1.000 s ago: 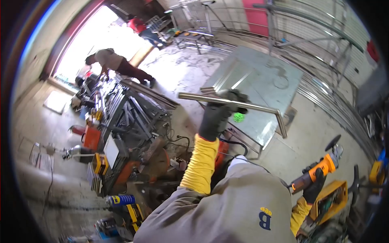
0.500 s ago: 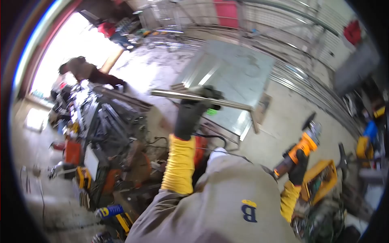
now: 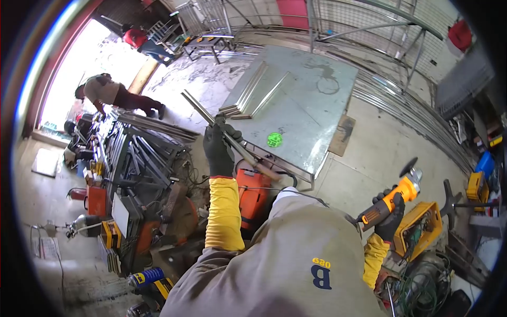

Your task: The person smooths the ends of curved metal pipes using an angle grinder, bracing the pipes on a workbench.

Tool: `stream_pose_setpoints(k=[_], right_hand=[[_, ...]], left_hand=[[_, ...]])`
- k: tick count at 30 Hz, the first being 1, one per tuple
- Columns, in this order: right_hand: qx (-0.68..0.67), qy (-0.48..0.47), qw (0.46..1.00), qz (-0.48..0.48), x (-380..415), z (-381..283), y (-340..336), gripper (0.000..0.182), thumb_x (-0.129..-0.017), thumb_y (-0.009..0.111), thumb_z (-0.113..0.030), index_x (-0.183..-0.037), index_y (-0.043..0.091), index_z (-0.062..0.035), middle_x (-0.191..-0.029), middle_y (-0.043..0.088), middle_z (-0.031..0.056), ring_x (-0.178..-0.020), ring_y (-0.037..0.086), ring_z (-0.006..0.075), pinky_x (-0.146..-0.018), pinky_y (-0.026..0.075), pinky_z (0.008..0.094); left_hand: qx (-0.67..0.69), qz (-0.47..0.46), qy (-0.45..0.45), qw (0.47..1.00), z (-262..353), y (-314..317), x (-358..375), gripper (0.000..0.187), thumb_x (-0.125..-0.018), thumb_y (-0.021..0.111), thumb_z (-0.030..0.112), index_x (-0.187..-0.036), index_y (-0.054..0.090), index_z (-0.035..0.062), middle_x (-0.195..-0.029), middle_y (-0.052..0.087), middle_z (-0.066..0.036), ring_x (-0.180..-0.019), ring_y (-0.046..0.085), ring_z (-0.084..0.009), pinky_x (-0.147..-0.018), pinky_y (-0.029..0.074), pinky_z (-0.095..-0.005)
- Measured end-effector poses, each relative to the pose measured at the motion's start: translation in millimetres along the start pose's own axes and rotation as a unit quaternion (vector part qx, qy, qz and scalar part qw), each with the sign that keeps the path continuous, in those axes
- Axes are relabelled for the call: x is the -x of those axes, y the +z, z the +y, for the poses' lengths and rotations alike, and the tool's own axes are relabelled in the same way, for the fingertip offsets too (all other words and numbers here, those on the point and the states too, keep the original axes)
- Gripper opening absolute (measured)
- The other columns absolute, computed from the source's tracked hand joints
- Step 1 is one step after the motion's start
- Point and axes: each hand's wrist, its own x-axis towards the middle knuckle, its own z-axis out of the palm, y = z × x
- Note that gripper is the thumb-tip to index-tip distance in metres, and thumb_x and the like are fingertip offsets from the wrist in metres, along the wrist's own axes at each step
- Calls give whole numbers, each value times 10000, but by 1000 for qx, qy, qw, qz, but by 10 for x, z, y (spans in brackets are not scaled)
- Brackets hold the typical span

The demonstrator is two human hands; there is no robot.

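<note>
My left hand (image 3: pixel 219 145), in a dark glove with a yellow sleeve, is closed around a long metal tube (image 3: pixel 244 152). The tube slants from upper left to lower right, in front of the near left edge of the metal-topped table (image 3: pixel 311 105). On the right, my gloved right hand (image 3: pixel 390 219) grips an orange and black angle grinder (image 3: pixel 388 203) by its body. Its disc (image 3: pixel 408 167) points up and away from me. Several cut metal strips (image 3: pixel 253 92) and a bright green round item (image 3: pixel 274 139) lie on the tabletop.
To the left is a heap of metal offcuts (image 3: pixel 140 158), where a person (image 3: pixel 105 90) bends over. Another person in red (image 3: pixel 136 38) is farther back. A red-orange case (image 3: pixel 253 193) and a cable lie close before me. Long tubes (image 3: pixel 401 113) line the right; a yellow crate (image 3: pixel 422 227) is below the grinder.
The metal tube has swung from nearly level to a steep slant as my left hand turned and moved left. My right hand still holds the grinder, slightly shifted.
</note>
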Motion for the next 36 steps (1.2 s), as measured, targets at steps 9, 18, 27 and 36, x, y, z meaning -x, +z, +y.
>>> stream_pose_setpoints(k=[9, 18, 27, 36], right_hand=[[-91, -13, 995, 35, -40, 418, -372, 358, -1075, 719, -342, -1266, 641, -49, -1084, 721, 100, -930, 715, 261, -843, 624, 439], [-13, -50, 999, 1, 132, 502, 115, 334, -1069, 720, -320, -1258, 623, -62, -1055, 695, 94, -930, 687, 252, -870, 600, 466], [-23, -90, 991, 100, 516, 760, 638, 322, -1068, 741, -320, -1269, 619, -100, -1033, 708, 79, -907, 710, 253, -805, 623, 449], [-2, -86, 989, 118, 948, 865, 328, 325, -1073, 727, -361, -1227, 603, -105, -1010, 690, 73, -868, 687, 232, -824, 617, 434]], left_hand=[[-122, 224, -158, 954, -102, -1193, -643, 238, -1090, 657, 320, -1216, 641, 119, -844, 632, -62, -596, 575, -167, -497, 458, -341], [-633, -69, 223, 738, -692, -511, -2149, 398, -979, 719, 230, -1319, 697, 25, -1006, 766, -199, -873, 747, -349, -750, 598, -451], [-664, -174, 221, 693, -1755, 315, -2449, 307, -974, 630, 154, -1212, 822, 179, -986, 785, -202, -916, 767, -412, -813, 596, -528], [-608, -111, 323, 717, -1656, 306, -1913, 459, -875, 733, 185, -1327, 718, 107, -1409, 669, -225, -1327, 583, -465, -1122, 439, -606]])
